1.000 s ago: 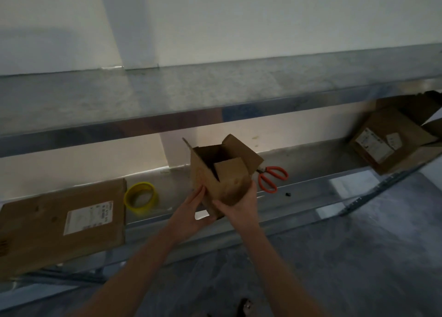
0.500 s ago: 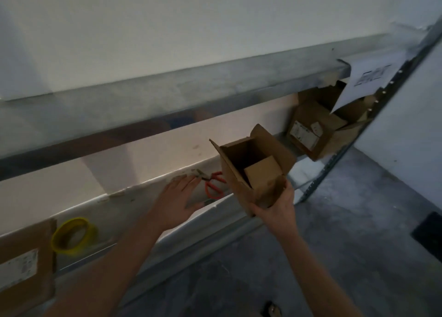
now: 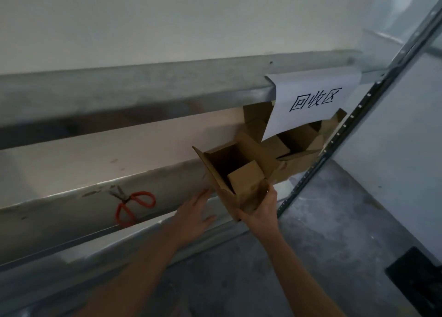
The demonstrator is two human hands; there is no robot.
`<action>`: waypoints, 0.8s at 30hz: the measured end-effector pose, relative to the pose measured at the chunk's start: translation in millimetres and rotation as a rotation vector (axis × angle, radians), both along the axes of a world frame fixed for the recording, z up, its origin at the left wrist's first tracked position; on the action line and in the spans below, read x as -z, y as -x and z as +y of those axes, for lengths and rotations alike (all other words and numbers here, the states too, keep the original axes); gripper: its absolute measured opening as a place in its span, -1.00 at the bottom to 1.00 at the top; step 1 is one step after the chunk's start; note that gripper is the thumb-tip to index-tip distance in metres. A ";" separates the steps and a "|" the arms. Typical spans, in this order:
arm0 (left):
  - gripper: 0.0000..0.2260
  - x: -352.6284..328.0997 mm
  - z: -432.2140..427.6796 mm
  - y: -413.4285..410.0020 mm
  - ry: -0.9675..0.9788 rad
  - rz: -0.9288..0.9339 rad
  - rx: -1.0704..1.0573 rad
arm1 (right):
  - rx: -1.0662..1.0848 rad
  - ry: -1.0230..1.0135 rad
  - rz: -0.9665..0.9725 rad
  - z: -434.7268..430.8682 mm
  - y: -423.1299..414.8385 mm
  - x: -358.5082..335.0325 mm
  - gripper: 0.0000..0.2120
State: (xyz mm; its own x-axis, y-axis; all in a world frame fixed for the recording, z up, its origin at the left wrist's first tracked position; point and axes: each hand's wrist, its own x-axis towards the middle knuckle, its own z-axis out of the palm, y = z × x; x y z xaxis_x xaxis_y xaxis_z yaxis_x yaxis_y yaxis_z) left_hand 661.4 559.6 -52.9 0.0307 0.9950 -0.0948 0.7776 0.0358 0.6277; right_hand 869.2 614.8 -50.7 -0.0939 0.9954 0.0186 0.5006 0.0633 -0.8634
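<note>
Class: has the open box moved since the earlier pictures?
Yes: the box went right, from left of the scissors to well past them.

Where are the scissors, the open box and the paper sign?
scissors [image 3: 128, 202]: head view, where orange handles meet
open box [image 3: 250, 198]: head view, front wall
paper sign [image 3: 311, 85]: head view, above the writing

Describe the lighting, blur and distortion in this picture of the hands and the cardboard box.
Head view: dim, brightest on the wall band under the upper shelf; wide lens bows that shelf and slants the upright post; paper sign legible; cardboard box and right hand slightly soft.
</note>
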 end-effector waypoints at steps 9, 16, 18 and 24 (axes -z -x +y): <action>-0.61 26.1 73.7 -67.6 0.077 -0.583 -0.368 | -0.041 0.075 0.018 56.9 6.8 38.7 0.06; -0.77 42.5 103.8 -64.9 0.070 -0.652 -0.468 | 0.166 0.220 0.151 90.5 10.5 58.1 -0.34; -0.79 44.4 110.3 -64.3 0.059 -0.651 -0.471 | 0.220 0.239 0.218 94.4 15.8 60.1 -0.42; -0.56 47.0 102.7 -45.6 0.107 -0.448 -0.364 | 0.250 0.276 0.196 80.4 14.1 57.2 -0.36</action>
State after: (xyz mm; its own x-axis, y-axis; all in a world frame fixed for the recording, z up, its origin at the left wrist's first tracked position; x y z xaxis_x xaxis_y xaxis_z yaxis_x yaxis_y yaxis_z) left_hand 707.0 662.4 -99.9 -0.2508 0.9348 -0.2515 0.3629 0.3317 0.8708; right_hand 855.1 695.2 -107.9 0.1297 0.9572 -0.2588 0.2960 -0.2865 -0.9112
